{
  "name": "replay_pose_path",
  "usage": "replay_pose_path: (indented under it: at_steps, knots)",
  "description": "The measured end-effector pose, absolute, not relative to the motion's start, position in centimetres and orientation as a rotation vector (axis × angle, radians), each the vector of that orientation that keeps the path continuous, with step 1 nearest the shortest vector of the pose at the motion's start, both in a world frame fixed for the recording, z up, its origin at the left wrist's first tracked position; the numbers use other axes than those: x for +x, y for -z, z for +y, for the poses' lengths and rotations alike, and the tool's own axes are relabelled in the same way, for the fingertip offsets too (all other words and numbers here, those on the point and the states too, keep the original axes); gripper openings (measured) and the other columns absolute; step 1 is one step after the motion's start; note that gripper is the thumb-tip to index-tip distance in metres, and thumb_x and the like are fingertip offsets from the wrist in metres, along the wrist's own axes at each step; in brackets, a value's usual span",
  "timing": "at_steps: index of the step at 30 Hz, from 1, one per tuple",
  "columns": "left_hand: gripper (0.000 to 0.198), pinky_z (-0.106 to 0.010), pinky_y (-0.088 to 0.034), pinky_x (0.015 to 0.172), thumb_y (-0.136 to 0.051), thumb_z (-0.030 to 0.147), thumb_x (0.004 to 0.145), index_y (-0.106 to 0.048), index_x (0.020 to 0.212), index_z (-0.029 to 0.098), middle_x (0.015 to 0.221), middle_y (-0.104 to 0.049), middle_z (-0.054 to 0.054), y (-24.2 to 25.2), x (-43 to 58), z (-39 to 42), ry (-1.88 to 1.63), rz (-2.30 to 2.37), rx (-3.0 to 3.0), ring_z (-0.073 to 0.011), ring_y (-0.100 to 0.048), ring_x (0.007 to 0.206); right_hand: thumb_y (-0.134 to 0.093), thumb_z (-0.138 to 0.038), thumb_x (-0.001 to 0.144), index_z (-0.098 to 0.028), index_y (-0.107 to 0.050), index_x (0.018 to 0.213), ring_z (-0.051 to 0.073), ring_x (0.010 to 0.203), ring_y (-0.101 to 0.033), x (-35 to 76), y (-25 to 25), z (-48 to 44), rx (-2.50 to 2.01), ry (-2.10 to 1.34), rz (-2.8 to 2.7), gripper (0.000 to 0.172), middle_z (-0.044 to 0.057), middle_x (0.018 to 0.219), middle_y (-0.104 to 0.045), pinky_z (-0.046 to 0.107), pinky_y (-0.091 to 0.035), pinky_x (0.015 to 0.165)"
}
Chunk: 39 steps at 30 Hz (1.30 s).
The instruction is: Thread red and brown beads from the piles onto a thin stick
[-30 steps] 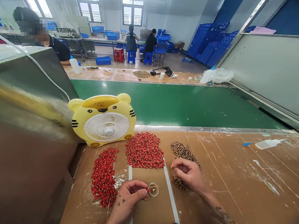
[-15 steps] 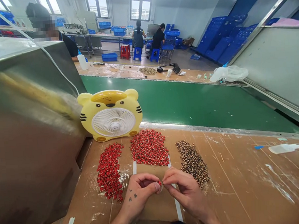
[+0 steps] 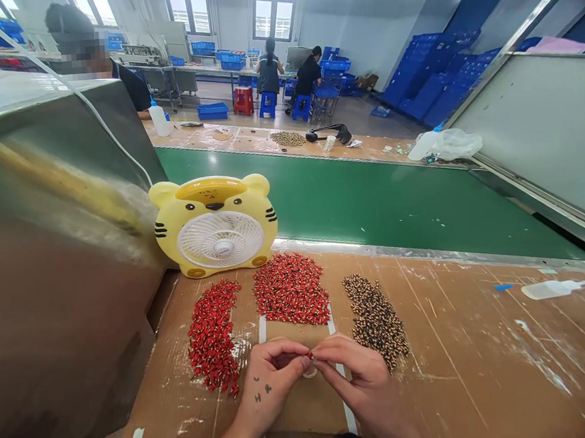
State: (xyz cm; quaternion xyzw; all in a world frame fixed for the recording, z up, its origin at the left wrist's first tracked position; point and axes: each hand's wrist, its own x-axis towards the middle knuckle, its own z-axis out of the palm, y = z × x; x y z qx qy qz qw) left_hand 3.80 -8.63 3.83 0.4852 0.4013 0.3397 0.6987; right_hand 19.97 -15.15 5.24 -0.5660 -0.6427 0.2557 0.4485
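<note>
My left hand (image 3: 276, 373) pinches a small red piece (image 3: 310, 355) between thumb and index finger. The fingertips of my right hand (image 3: 356, 368) are pressed together right against that piece; whatever they grip is too small and covered to make out. Beyond my hands lies a heap of small red pieces with dark and gold tips (image 3: 291, 289). A second red heap (image 3: 213, 338) is left of my left hand. Right of it, near my right hand, spreads a pile of small black-and-gold pieces (image 3: 377, 320).
A yellow animal-faced fan (image 3: 267, 224) stands behind the heaps, beside a large metal housing (image 3: 60, 262). A green conveyor belt (image 3: 371, 200) runs across behind the cardboard-covered table (image 3: 461, 340). A clear squeeze bottle (image 3: 550, 289) lies at right. A person (image 3: 127, 84) sits across at left.
My right fingertips have moved slightly left and now meet my left fingertips at the red piece, covering more of it. The heaps look the same.
</note>
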Motion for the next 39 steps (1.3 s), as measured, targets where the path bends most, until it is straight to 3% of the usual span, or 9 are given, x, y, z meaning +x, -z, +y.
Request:
replay_pose_path:
  at_steps: [6, 14, 31, 39]
  knots:
    - [0.005, -0.024, -0.049, 0.058, -0.075, 0.02, 0.07, -0.08, 0.07, 0.018, 0.067, -0.072, -0.006, -4.2, 3.6, -9.1, -0.801, 0.953, 1.144, -0.0187, -0.065, 0.061, -0.067, -0.025, 0.089, -0.024, -0.072, 0.09, 0.017, 0.071, -0.068, 19.1, -4.1, -16.0, -1.529, -0.599, -1.37, 0.006, 0.003, 0.08, -0.073, 0.025, -0.053, 0.064]
    - [0.007, -0.025, -0.05, 0.06, -0.077, 0.024, 0.071, -0.081, 0.071, 0.018, 0.068, -0.073, -0.007, -4.3, 3.3, -9.3, -0.793, 0.97, 1.173, -0.0206, -0.066, 0.063, -0.066, -0.03, 0.09, -0.023, -0.072, 0.085, 0.019, 0.072, -0.068, 18.6, -3.9, -16.2, -1.509, -0.699, -1.31, 0.011, 0.004, 0.079, -0.073, 0.027, -0.053, 0.066]
    - [0.008, -0.024, -0.051, 0.059, -0.079, 0.025, 0.069, -0.08, 0.071, 0.017, 0.069, -0.072, -0.007, -3.9, 3.6, -8.5, -0.864, 0.923, 1.143, -0.0193, -0.066, 0.064, -0.075, -0.039, 0.081, -0.019, -0.073, 0.083, 0.019, 0.061, -0.072, 17.3, -2.6, -14.6, -1.34, -0.826, -0.953, 0.021, 0.006, 0.073, -0.075, 0.023, -0.06, 0.053]
    - [0.013, -0.028, -0.055, 0.071, -0.068, 0.022, 0.076, -0.078, 0.082, 0.015, 0.082, -0.077, -0.009, -2.6, 3.3, -2.7, -0.868, 1.036, 1.585, -0.0222, -0.07, 0.077, -0.068, -0.038, 0.086, -0.019, -0.071, 0.109, 0.025, 0.09, -0.073, 19.6, -0.8, -14.4, -1.469, -0.733, -1.121, 0.03, 0.012, 0.105, -0.075, 0.035, -0.061, 0.083]
